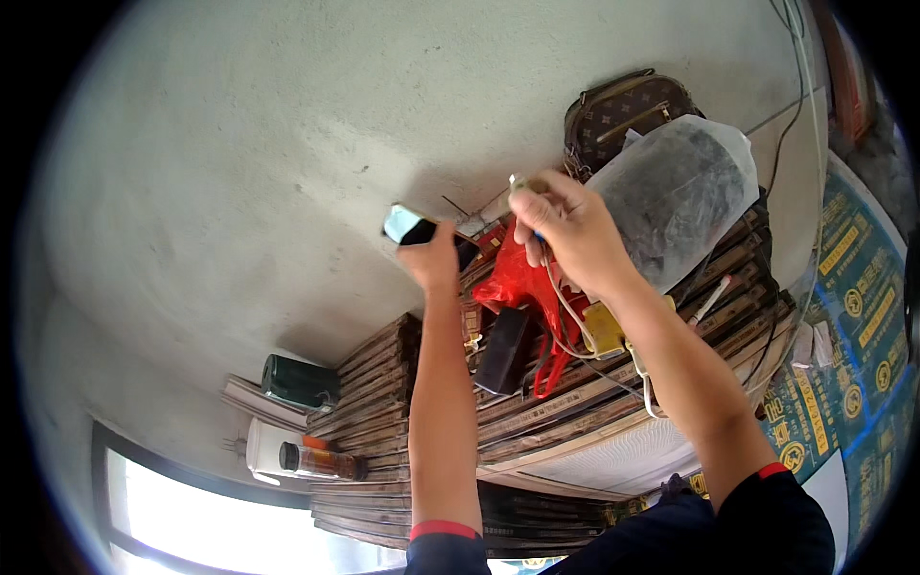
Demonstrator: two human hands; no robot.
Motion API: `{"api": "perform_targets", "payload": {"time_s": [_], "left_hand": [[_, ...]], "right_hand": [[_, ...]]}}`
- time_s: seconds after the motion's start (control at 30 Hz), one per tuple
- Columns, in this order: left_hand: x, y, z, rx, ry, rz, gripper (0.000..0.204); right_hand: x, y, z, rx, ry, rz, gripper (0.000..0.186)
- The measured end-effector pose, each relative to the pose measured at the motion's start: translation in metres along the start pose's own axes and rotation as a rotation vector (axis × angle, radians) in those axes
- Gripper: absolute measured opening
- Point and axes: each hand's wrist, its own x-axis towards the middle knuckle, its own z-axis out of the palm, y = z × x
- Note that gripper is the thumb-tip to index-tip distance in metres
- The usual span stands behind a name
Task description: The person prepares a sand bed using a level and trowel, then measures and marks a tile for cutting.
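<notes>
My left hand (pixel 433 261) is closed around a dark phone (pixel 414 228), whose glossy face catches pale light near the wall. To the right and slightly higher, my right hand (pixel 575 232) pinches the plug end (pixel 518 181) of a charging cable; the plug points up and stands apart from the phone. From below that hand a pale cable (pixel 567 305) loops down toward a yellow block (pixel 604 329). Beneath my hands a red plastic bag (pixel 522 278) lies crumpled on the stack, with a black oblong box (pixel 505 351) beside it.
Stacked flat boards (pixel 546 412) run along the wall (pixel 259 172). A brown patterned bag (pixel 632 115) and a clear plastic bag (pixel 676 196) of dark stuff lie at the far right. Leftward are a dark green container (pixel 299 381), a bottle (pixel 321 462) and a white bucket (pixel 265 446).
</notes>
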Motion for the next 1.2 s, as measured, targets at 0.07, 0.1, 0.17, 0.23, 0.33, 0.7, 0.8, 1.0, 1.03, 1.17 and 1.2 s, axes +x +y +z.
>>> {"api": "perform_targets", "payload": {"time_s": [0.07,0.1,0.17,0.23,0.33,0.7,0.8,1.0,1.03,1.17,1.2], "left_hand": [[-0.015,0.035,-0.039,-0.633,-0.018,-0.262,0.054],[-0.023,0.045,-0.047,-0.786,-0.075,-0.335,0.057],[-0.036,0.052,-0.07,-0.973,-0.181,-0.454,0.063],[-0.048,0.054,-0.081,-1.08,-0.245,-0.514,0.07],[-0.071,0.063,-0.091,-0.995,-0.245,-0.497,0.07],[-0.094,0.072,-0.084,-0.805,-0.209,-0.347,0.05],[-0.103,0.077,-0.08,-0.693,-0.092,-0.259,0.044],[-0.116,0.083,-0.074,-0.637,0.006,-0.163,0.041],[-0.117,0.084,-0.074,-0.628,0.016,-0.144,0.042],[-0.12,0.086,-0.075,-0.604,0.006,-0.127,0.043],[-0.119,0.085,-0.075,-0.599,-0.005,-0.123,0.043]], "right_hand": [[-0.009,0.005,0.013,-0.404,-0.033,-0.109,0.037],[-0.011,0.014,0.018,-0.388,-0.029,-0.262,0.03],[-0.02,0.02,0.03,-0.479,-0.096,-0.295,0.027],[-0.025,0.023,0.039,-0.502,-0.127,-0.342,0.026],[-0.027,0.029,0.046,-0.521,-0.162,-0.417,0.026],[-0.032,0.025,0.049,-0.586,-0.113,-0.519,0.017],[-0.032,0.03,0.05,-0.644,-0.098,-0.562,0.016],[-0.033,0.033,0.052,-0.642,-0.093,-0.538,0.018],[-0.033,0.033,0.052,-0.645,-0.097,-0.54,0.018],[-0.035,0.032,0.053,-0.647,-0.101,-0.554,0.018],[-0.035,0.033,0.053,-0.646,-0.099,-0.557,0.018]]}}
